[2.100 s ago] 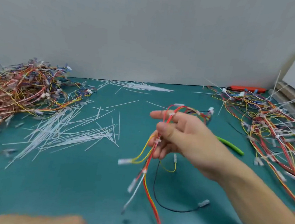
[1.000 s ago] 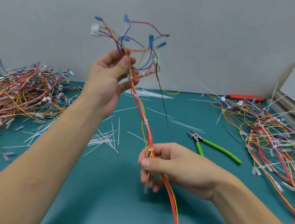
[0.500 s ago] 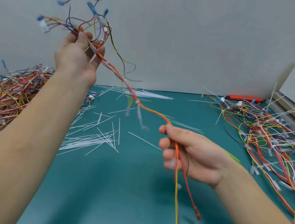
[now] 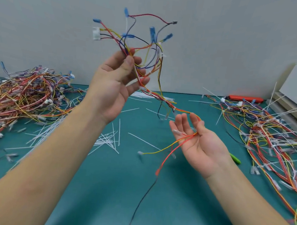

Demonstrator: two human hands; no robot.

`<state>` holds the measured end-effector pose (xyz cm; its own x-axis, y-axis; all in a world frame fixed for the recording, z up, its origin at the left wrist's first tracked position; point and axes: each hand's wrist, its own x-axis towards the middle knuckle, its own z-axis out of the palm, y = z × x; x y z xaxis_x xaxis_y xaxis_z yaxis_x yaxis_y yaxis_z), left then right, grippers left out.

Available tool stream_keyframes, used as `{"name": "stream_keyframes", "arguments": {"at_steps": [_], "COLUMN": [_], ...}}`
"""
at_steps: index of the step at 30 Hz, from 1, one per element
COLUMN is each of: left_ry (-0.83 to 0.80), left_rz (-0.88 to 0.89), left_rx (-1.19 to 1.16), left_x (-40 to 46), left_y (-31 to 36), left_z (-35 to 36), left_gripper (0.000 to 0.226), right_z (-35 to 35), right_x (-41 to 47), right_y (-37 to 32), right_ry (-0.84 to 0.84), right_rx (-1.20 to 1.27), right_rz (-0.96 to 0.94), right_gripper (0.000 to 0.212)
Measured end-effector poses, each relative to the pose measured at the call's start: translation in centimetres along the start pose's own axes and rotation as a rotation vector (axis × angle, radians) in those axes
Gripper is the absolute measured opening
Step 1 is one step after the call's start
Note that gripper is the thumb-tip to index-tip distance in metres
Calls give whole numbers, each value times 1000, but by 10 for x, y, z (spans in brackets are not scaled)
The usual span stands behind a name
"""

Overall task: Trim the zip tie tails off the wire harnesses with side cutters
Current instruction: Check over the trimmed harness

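Observation:
My left hand is raised above the green mat, pinching one wire harness near its top, where blue terminals and a white connector fan out. The red, yellow and orange bundle runs down to the right and drapes over my right hand, which lies palm up with fingers spread; loose red, yellow and black ends hang below it. The side cutters lie on the mat behind my right wrist, only a bit of a green handle showing.
A heap of harnesses lies at the left, another pile with long zip tie tails at the right. Cut white tie tails litter the green mat. An orange tool lies by the grey wall.
My left hand has swung back toward the centre with the harness top. My right hand has turned palm up and spread its fingers, the wires now lying across it.

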<state>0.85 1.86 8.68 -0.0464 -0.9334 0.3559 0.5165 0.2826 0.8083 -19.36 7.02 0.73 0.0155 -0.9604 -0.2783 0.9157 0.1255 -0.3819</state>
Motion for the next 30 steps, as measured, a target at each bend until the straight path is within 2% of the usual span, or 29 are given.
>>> {"name": "stream_keyframes", "arguments": {"at_steps": [7,12,17,22,26,30], "left_ry": [-156,-151,-146,-134,-79,0], "left_rz": [-89,-125,-129,-25,-35,-55], "left_rx": [3,-33,-27,142,148,302], "left_x": [-12,-19,-24,-31,-36,-40], "left_y": [-15,-30,-40,-48,-46,-41], "left_z": [-3,-5,-8,-18,-28,-32], "left_gripper": [18,19,19,15,17,18], "right_z": [-1,0,-1,0,0,0], "right_x": [1,-4,-9,-14,-17,-20], "right_y": [3,4,8,13,13,13], "right_ry": [-70,-151,-170,-193,-187,-160], "right_rx": [-128,-329,-508,-638,-899,-1314], "right_rz": [-51,-115,-96,-69,-62,-203], "right_gripper": [30,27,23,22,23,25]}}
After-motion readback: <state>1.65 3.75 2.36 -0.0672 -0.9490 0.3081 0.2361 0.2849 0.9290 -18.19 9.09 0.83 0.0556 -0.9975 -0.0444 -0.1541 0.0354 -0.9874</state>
